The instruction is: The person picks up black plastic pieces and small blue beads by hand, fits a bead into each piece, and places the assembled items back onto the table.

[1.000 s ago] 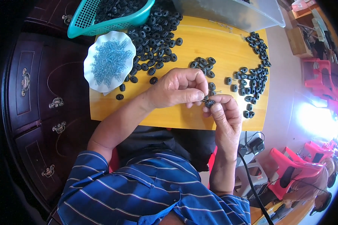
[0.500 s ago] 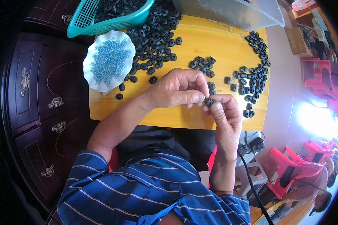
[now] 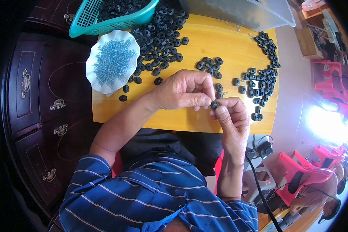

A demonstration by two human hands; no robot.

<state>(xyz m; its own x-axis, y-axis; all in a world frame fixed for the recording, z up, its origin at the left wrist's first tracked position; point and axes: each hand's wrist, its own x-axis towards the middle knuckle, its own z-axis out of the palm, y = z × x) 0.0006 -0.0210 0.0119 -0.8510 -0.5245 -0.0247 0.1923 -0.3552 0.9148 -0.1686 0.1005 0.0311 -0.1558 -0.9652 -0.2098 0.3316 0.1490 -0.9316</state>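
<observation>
Over the near part of the yellow table, my two hands meet at the fingertips. Pinched in the thumb and forefinger of my right hand (image 3: 234, 118) is a small black oval plastic piece (image 3: 215, 104). My left hand (image 3: 186, 92) has its thumb and forefinger pressed together at the upper left of that piece; whatever they hold is too small to make out. Just beyond the fingers lie two similar black pieces (image 3: 219, 87) and a tiny coiled metal spring (image 3: 226, 92). A white scalloped dish (image 3: 91, 71) to the left holds many tiny bluish clear parts.
A large heap of black oval pieces (image 3: 154, 42) spreads beside a green basket (image 3: 104, 28). A small cluster (image 3: 209, 65) lies mid-table, and another group (image 3: 262, 83) lines the right edge. A clear plastic bin (image 3: 243, 15) stands at the back. Dark drawers (image 3: 31, 85) are at the left.
The hands keep the same pinch and place. The black piece between the fingertips has turned slightly; the table and its things appear shifted a little in the picture.
</observation>
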